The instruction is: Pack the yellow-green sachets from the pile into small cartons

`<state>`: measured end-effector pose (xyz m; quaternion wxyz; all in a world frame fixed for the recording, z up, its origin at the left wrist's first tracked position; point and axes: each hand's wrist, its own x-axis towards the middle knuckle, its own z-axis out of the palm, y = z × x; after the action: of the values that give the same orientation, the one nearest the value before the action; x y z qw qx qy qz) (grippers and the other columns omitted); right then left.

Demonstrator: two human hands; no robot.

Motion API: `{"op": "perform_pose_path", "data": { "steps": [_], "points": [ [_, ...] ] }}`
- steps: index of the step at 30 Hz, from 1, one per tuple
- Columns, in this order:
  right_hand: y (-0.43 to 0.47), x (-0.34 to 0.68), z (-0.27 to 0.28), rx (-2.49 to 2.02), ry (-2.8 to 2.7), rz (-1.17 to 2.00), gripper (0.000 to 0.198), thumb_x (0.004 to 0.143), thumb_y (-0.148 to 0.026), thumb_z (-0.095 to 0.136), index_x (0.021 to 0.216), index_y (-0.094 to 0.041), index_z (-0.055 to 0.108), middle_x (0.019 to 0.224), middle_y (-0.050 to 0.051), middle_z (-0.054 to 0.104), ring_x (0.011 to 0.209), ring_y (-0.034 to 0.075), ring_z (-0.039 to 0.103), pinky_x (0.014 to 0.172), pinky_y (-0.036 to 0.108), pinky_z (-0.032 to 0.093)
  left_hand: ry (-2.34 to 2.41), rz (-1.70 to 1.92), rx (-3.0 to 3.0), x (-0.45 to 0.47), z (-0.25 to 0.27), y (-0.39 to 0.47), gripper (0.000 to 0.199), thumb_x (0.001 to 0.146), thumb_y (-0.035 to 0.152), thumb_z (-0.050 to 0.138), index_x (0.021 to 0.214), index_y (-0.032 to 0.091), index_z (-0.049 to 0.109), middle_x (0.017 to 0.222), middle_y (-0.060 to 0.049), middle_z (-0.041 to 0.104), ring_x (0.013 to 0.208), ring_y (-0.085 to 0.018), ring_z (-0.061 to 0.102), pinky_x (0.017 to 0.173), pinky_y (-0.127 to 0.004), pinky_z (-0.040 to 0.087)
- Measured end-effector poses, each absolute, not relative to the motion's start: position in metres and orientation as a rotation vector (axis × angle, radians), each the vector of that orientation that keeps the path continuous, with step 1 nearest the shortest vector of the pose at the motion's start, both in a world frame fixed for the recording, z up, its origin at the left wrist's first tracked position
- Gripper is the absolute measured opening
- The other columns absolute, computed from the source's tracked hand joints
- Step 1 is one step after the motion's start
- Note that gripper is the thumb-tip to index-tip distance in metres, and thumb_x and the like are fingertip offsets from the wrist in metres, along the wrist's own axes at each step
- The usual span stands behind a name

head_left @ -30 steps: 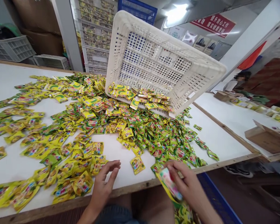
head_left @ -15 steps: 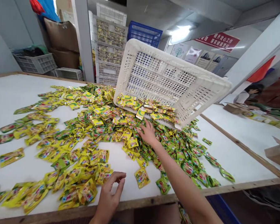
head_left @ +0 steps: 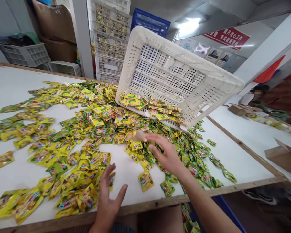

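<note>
The right hand [head_left: 167, 153] is near the middle of the frame. Its fingertips are closed on a small box [head_left: 137, 136] that looks white and yellow. The box is too blurry to read, and it is above the pile. The left hand [head_left: 109, 197] is at the lower middle. It is wide open, with the thumb far from the fingers, and I see nothing in it. It is just beside a lot of yellow packets [head_left: 84, 174], which lie across the lower left. Green packets [head_left: 194, 161] fill the space right of the middle. One lone yellow packet [head_left: 145, 180] lies between the two hands, near the edge of the white table [head_left: 240, 158]. A big white basket [head_left: 184, 53] tips toward the front at the upper middle, with flat yellow boxes [head_left: 160, 113] along its low side.
</note>
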<state>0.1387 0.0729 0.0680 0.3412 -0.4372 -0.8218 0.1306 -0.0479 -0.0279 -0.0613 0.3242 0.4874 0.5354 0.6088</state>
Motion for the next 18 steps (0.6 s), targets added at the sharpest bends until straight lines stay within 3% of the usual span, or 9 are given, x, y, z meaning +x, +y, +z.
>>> {"op": "perform_pose_path", "data": {
  "steps": [3,7,13,18],
  "points": [
    [0.018,0.125,0.068,-0.994,-2.261,0.750,0.026,0.086,-0.030,0.051,0.110,-0.027,0.060,0.110,0.003,0.063,0.105,0.019,0.055,0.091,0.036,0.040,1.377,1.500,1.339,-0.049,-0.059,-0.030,0.065,0.073,0.026,0.064,0.130,0.024,0.034,0.135,-0.010,0.042,0.123,-0.027,0.041,0.100,-0.041,0.037],
    [-0.003,0.125,0.046,-0.958,-2.238,0.977,0.021,0.086,-0.025,0.050,0.103,-0.025,0.062,0.104,0.003,0.065,0.100,0.017,0.057,0.089,0.033,0.042,1.152,1.219,1.518,-0.049,-0.059,-0.032,0.026,0.075,0.025,0.062,0.101,0.022,0.063,0.101,-0.006,0.067,0.095,-0.024,0.062,0.082,-0.033,0.051],
    [0.044,0.187,-0.005,-1.395,-2.001,0.564,0.017,0.086,-0.025,0.047,0.087,-0.020,0.063,0.086,0.004,0.064,0.083,0.018,0.059,0.074,0.031,0.046,1.322,1.294,1.387,-0.048,-0.067,-0.031,0.029,0.071,0.030,0.066,0.097,0.019,0.067,0.098,-0.006,0.070,0.091,-0.024,0.064,0.084,-0.035,0.051],
    [0.074,0.203,-0.034,-1.594,-1.860,0.240,0.015,0.073,-0.033,0.062,0.079,-0.019,0.061,0.086,0.008,0.058,0.090,0.026,0.051,0.083,0.042,0.038,1.291,1.251,1.387,-0.048,-0.065,-0.029,0.030,0.071,0.032,0.066,0.097,0.018,0.067,0.094,-0.006,0.071,0.089,-0.023,0.065,0.082,-0.033,0.051]
  ]
}}
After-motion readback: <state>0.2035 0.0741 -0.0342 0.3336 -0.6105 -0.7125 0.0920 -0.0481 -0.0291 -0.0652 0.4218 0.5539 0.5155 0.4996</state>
